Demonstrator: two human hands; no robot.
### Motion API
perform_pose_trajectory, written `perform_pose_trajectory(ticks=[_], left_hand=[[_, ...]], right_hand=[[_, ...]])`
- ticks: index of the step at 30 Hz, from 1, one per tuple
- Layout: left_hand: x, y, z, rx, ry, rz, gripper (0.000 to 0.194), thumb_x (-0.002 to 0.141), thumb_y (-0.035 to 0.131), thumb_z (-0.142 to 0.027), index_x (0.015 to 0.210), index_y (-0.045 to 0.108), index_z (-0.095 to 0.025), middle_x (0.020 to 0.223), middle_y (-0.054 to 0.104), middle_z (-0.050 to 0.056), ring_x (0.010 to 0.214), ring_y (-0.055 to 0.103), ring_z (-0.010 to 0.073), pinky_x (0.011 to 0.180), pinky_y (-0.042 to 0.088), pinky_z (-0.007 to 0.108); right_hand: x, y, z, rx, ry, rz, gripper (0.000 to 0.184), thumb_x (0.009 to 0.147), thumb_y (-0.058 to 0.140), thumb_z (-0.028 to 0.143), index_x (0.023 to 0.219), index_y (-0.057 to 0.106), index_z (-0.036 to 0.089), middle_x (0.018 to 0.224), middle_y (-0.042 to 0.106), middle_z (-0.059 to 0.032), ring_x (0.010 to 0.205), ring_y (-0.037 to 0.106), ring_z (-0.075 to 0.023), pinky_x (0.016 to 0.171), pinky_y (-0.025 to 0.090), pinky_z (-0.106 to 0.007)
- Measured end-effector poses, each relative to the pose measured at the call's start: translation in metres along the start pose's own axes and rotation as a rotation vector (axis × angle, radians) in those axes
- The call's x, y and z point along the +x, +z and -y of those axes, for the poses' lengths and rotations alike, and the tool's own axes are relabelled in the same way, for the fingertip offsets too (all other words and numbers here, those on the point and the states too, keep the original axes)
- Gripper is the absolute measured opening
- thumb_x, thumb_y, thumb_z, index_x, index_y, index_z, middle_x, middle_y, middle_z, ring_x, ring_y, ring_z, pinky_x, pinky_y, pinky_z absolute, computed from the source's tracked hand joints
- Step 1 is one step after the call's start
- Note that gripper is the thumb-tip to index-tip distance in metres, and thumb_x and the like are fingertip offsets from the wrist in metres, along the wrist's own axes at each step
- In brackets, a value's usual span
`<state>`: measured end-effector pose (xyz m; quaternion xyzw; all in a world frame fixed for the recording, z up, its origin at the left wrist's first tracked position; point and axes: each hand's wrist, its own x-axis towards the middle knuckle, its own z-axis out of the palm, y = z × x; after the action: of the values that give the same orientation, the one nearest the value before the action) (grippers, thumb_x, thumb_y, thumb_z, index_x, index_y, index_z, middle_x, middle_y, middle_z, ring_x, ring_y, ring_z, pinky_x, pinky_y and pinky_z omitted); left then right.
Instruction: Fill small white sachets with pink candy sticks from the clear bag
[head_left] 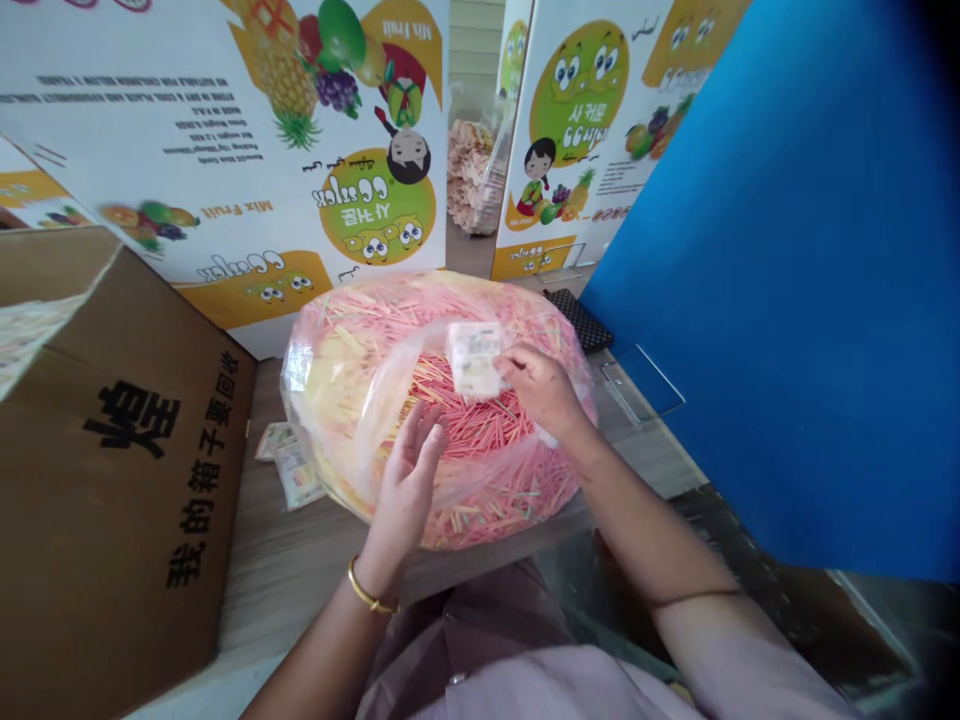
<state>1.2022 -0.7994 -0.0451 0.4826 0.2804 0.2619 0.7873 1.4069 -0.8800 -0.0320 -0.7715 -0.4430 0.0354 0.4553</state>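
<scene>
Well, the right hand (544,390) pinches a small white label (474,358) between thumb and fingers, just above the mouth of a clear plastic bag (439,415). The left hand (405,490) is open and grasps nothing, its fingers spread and raised beside the bag's folded film, with a gold bangle (365,587) on the wrist. The bag lies on a wood-grain surface (262,590) directly in front of the person, and it bulges with thin pink and yellow sticks (469,425). The load looks light but bulky: each stick is stiff and probably brittle, while the mass will shift and the slick film may slip or snag, so it would be best supported from underneath with both hands rather than lifted by the film. Just left of the bag lie a few small flat packets (291,465), beside a brown cardboard carton (112,480) printed with black characters. Behind stand printed "Mix Fruit" carton panels (247,130), with a black mat (579,320) and a blue panel (772,280) to the right.
</scene>
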Motion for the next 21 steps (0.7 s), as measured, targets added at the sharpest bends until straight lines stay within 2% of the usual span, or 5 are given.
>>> perform_pose_trajectory(ticks=[3, 5, 11, 17, 21], left_hand=[[0.014, -0.005, 0.005, -0.119, -0.074, 0.012, 0.058, 0.089, 0.076, -0.044, 0.141, 0.06, -0.027, 0.146, 0.064, 0.009, 0.139, 0.057, 0.0244, 0.118, 0.044, 0.039], [0.019, -0.011, 0.008, -0.161, -0.068, -0.036, 0.052, 0.086, 0.078, -0.041, 0.132, 0.066, -0.022, 0.138, 0.07, 0.01, 0.136, 0.06, 0.0263, 0.116, 0.046, 0.04], [0.019, -0.027, 0.011, -0.115, 0.05, -0.192, 0.045, 0.087, 0.077, -0.041, 0.129, 0.068, -0.027, 0.143, 0.067, 0.004, 0.137, 0.059, 0.0214, 0.113, 0.049, 0.031], [0.017, -0.025, 0.01, -0.074, 0.031, -0.107, 0.039, 0.09, 0.073, -0.046, 0.121, 0.072, -0.023, 0.127, 0.075, 0.004, 0.125, 0.066, 0.0228, 0.106, 0.054, 0.033], [0.017, -0.026, 0.008, 0.001, -0.02, -0.14, 0.043, 0.086, 0.076, -0.052, 0.117, 0.073, -0.022, 0.118, 0.076, 0.004, 0.106, 0.072, 0.0208, 0.084, 0.061, 0.027]], right_hand=[[-0.01, 0.014, 0.018, 0.088, -0.035, 0.338, 0.023, 0.098, 0.055, 0.033, 0.084, 0.068, 0.02, 0.086, 0.067, -0.0025, 0.084, 0.063, -0.0175, 0.078, 0.046, -0.029], [-0.009, 0.025, 0.024, 0.005, -0.055, 0.438, 0.022, 0.1, 0.054, 0.029, 0.089, 0.071, 0.02, 0.092, 0.07, -0.0032, 0.09, 0.065, -0.0177, 0.082, 0.046, -0.029], [0.034, 0.062, 0.034, -0.483, -0.169, 0.342, 0.03, 0.103, 0.045, 0.018, 0.112, 0.074, 0.013, 0.12, 0.07, -0.0145, 0.11, 0.062, -0.0245, 0.098, 0.043, -0.035], [0.073, 0.104, 0.046, -0.684, -0.206, 0.411, 0.034, 0.1, 0.047, 0.016, 0.122, 0.068, 0.001, 0.125, 0.064, -0.0251, 0.115, 0.057, -0.034, 0.094, 0.045, -0.042], [0.079, 0.11, 0.049, -0.724, -0.21, 0.412, 0.037, 0.099, 0.042, 0.011, 0.125, 0.065, 0.0, 0.128, 0.061, -0.0268, 0.12, 0.054, -0.0362, 0.093, 0.044, -0.043]])
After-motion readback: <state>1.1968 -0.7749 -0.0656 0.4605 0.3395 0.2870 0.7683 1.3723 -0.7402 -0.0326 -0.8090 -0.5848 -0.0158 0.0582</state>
